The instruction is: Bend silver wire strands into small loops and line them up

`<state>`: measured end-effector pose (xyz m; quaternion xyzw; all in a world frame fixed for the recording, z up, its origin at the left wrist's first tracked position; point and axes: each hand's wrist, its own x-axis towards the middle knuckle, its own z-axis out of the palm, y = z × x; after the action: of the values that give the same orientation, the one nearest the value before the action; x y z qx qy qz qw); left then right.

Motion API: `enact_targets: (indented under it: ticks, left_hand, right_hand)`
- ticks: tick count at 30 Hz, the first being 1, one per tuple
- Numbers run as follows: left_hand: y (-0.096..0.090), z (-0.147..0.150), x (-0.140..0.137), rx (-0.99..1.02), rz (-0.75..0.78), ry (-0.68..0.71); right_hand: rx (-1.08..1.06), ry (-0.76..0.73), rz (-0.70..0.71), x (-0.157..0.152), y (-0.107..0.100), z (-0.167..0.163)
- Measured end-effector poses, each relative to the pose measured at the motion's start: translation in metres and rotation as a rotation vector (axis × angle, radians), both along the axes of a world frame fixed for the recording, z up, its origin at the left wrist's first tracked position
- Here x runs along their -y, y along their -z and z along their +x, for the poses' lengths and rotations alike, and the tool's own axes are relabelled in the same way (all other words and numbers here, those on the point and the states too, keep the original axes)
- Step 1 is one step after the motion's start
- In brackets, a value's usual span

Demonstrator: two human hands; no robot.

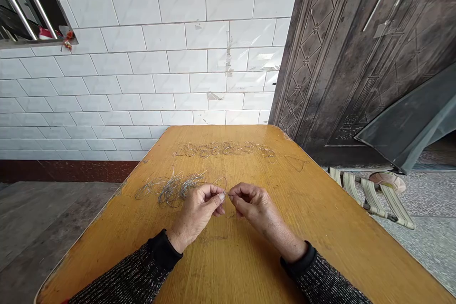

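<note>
Over the middle of the wooden table [228, 256], my left hand [201, 206] and my right hand [256, 206] meet with a small gap between their fingertips. Each pinches the same thin wire [225, 194], and a loop of it rises above the fingers. Just beyond my left hand lies a loose tangle of silvery wires [173, 189]. Farther back, a row of thin wire rings [228, 148] stretches across the tabletop. How the wire ends run inside my fingers is hidden.
White wall tiles [160, 57] stand behind the table's far edge. To the right are a dark carved door [338, 57], a grey curtain [416, 114] and a striped-strap seat [374, 197] on the floor. A barred window [28, 4] is at upper left.
</note>
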<state>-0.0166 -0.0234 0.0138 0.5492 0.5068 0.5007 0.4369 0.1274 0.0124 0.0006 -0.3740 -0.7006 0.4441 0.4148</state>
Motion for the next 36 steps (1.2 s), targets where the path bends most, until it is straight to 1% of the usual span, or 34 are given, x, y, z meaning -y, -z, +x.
enact_targets:
  ticks: [7,10,12,14,17,21,23,25,28,31,34,36]
  left_hand:
    - [0.004,-0.002,-0.003,-0.101,0.081,0.013]
    - [0.002,-0.003,-0.003,-0.124,0.09,0.017]
    - [0.0,-0.003,-0.003,-0.117,0.078,0.018]
    - [-0.001,-0.003,-0.003,-0.085,0.039,0.022]
    - [0.0,-0.005,-0.004,0.05,-0.057,0.023]
    - [0.002,-0.007,-0.006,0.249,-0.116,-0.028]
    - [0.001,-0.008,-0.006,0.331,-0.148,-0.022]
    - [0.001,-0.009,-0.007,0.419,-0.205,-0.012]
    - [0.0,-0.011,-0.006,0.564,-0.32,0.012]
    - [-0.001,-0.013,-0.005,0.666,-0.401,0.094]
    - [-0.002,-0.013,-0.003,0.679,-0.426,0.183]
    - [-0.002,-0.013,-0.002,0.652,-0.418,0.197]
  right_hand:
    - [0.107,0.058,0.156,0.003,0.001,-0.001]
    - [0.151,0.075,0.243,0.004,0.001,0.0]
    - [0.157,0.071,0.273,0.004,0.002,0.0]
    - [0.127,0.061,0.224,0.003,0.003,-0.001]
    - [-0.001,0.029,0.061,0.001,0.005,-0.003]
    - [-0.202,-0.099,-0.145,-0.001,0.005,-0.006]
    - [-0.242,-0.165,-0.239,0.0,0.002,-0.006]
    - [-0.252,-0.199,-0.305,0.001,0.0,-0.004]
    - [-0.269,-0.228,-0.358,0.0,-0.003,-0.001]
    - [-0.307,-0.241,-0.368,-0.003,-0.002,0.003]
    - [-0.336,-0.232,-0.383,-0.006,-0.001,0.005]
    - [-0.31,-0.248,-0.404,-0.008,-0.001,0.007]
